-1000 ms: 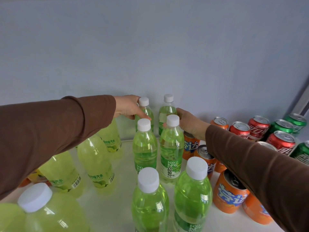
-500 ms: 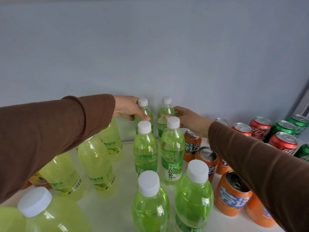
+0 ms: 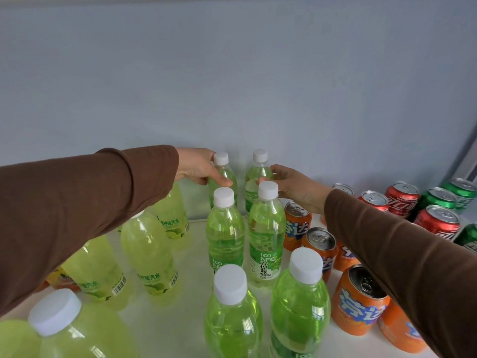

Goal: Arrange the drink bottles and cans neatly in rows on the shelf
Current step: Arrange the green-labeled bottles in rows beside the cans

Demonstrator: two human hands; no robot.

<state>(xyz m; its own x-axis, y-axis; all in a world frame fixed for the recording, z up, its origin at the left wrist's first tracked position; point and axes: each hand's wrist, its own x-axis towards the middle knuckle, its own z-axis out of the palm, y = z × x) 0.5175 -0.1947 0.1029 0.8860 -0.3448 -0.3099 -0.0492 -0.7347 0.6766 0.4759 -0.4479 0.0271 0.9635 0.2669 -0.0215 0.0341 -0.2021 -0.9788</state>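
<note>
Head view: we reach both arms to the back of the white shelf (image 3: 191, 257). Our left hand (image 3: 198, 167) curls around the shoulder of the rear-left green bottle (image 3: 223, 177), and our right hand (image 3: 294, 186) has its fingers wrapped on the rear-right green bottle (image 3: 258, 177); we judge this squares the pair against the pale blue wall (image 3: 232, 73), heading two green columns. Yellow bottles (image 3: 149, 254) stand left, orange cans (image 3: 361, 301) right, with red cans (image 3: 436, 219) and green cans (image 3: 438, 198) beyond.
</note>
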